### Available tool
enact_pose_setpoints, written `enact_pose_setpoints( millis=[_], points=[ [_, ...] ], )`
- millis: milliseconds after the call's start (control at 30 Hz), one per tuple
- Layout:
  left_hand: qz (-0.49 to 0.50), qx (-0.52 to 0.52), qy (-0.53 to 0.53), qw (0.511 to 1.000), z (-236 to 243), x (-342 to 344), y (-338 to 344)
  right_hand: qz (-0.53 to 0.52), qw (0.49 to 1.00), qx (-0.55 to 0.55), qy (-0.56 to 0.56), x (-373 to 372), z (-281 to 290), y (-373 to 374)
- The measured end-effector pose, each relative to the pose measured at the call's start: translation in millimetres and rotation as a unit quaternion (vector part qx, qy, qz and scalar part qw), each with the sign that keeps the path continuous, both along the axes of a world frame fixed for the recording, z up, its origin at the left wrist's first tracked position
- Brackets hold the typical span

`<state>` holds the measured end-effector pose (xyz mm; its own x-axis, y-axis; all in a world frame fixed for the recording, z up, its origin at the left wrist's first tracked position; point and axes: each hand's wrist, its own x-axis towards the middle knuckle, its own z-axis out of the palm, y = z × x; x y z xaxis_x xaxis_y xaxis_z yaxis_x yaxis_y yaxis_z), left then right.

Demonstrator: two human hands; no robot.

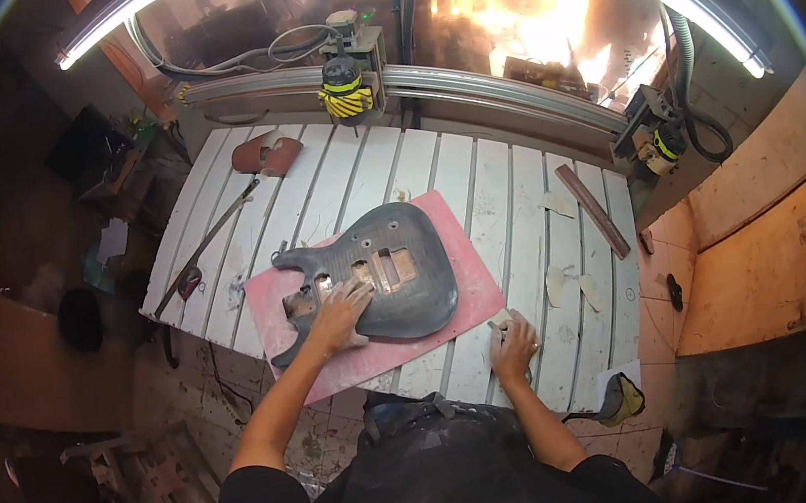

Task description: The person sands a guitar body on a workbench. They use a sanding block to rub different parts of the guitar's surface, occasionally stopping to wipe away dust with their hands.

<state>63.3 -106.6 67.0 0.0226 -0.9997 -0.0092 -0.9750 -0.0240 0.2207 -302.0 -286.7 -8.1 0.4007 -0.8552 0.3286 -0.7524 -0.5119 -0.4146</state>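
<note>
A dark grey electric guitar body [418, 294] with routed cavities lies flat on a pink mat [463, 255], its neck end toward the left. My left hand [341, 316] rests on the body beside the cavities, fingers stretched out toward the far side. Just off the mat's right corner, my right hand [515, 346] is low over the slatted table, its fingers curled around a small, pale, flat piece [500, 320]. What kind of piece it is, I cannot make out.
The white slatted table [417, 374] bears reddish-brown curved pieces [268, 155] at the far left, a long thin bar [208, 244], a brown strip [592, 210] and pale scraps [557, 204] on the right. A machine gantry rail [474, 89] with a spindle [345, 89] crosses the back.
</note>
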Motion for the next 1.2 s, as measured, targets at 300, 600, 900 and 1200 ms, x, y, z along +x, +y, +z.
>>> enact_pose_setpoints(
  millis=[300,600,900,1200],
  points=[
    [0.28,-0.047,-0.028,0.958,1.9,-95.2,-4.6,0.033,0.999,-0.006,-0.01,-4.2,1.7,-1.0],
    [0.081,-0.084,0.086,0.989,-22.6,-165.7,-33.3,0.044,0.999,0.005,-0.008,1.8,7.2,1.4],
    [0.449,0.016,-0.052,0.892,-22.1,-90.8,128.7,0.048,0.999,0.0,0.022,-6.8,2.8,-1.2],
    [0.576,-0.13,0.048,0.805,-64.3,-119.8,161.7,0.05,0.999,0.007,0.019,-7.6,1.0,-2.9]
  ],
)
